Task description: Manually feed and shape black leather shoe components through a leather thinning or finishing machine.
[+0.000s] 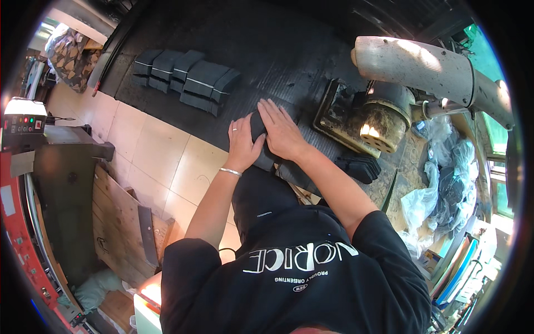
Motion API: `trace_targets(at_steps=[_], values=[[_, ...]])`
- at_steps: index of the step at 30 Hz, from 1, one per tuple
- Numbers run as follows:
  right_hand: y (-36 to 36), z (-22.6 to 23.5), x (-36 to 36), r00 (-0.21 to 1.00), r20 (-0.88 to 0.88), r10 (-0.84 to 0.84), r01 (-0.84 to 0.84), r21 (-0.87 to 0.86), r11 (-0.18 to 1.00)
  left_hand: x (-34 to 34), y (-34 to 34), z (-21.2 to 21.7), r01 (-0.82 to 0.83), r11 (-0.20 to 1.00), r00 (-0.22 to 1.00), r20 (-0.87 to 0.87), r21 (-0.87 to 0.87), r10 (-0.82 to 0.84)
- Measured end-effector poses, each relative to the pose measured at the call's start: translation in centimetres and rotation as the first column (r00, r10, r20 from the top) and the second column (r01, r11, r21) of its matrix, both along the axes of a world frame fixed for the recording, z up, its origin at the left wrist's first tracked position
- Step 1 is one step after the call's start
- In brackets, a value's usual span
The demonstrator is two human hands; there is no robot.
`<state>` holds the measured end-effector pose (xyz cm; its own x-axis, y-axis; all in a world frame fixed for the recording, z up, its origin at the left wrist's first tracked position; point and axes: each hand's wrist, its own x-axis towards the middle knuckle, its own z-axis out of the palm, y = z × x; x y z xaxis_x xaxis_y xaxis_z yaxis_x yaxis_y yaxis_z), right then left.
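Note:
A small black stack of what looks like folded cloth (257, 127) stands between my hands at the near edge of the dark table (289, 50). My left hand (242, 147) grips it from the left side, fingers curled along it and thumb toward the right hand. Flat against its right side and top lies my right hand (282, 133), fingers stretched out and close together. Farther left on the table sits a row of black folded bundles (192, 79), with thin white bands across them. Near my right forearm lies another black stack of thin layers (359, 168).
To the right stands a grimy machine with a round housing (386, 114) and a thick pale pipe (414, 60) above it. Clear plastic bags (425, 195) lie beyond. Pale floor tiles (150, 139) and a wooden board (119, 217) are on the left.

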<state>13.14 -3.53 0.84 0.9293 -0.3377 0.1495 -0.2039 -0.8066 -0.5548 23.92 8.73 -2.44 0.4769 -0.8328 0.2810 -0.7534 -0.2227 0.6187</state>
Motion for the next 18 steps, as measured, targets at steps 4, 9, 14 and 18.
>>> trace_targets(at_steps=[4, 9, 14, 18], values=[[-0.2, -0.1, -0.2, 1.000, 0.011, 0.009, -0.009, -0.025, 1.000, -0.6, 0.4, 0.2, -0.104, 0.995, 0.983, -0.153, 0.000, 0.103], [0.2, -0.3, -0.9, 1.000, 0.019, -0.022, 0.023, -0.098, 0.995, -0.5, 1.1, 0.1, -0.113, 0.991, 0.985, 0.126, -0.075, 0.122], [0.2, 0.0, -0.1, 0.998, 0.008, -0.054, 0.055, -0.046, 0.997, -0.1, 0.7, 0.8, -0.161, 0.987, 0.979, -0.122, 0.016, 0.162], [0.4, -0.3, 1.0, 0.993, -0.096, -0.076, 0.069, -0.076, 0.995, -0.3, 0.6, -0.1, -0.220, 0.967, 0.976, -0.031, -0.127, 0.218]])
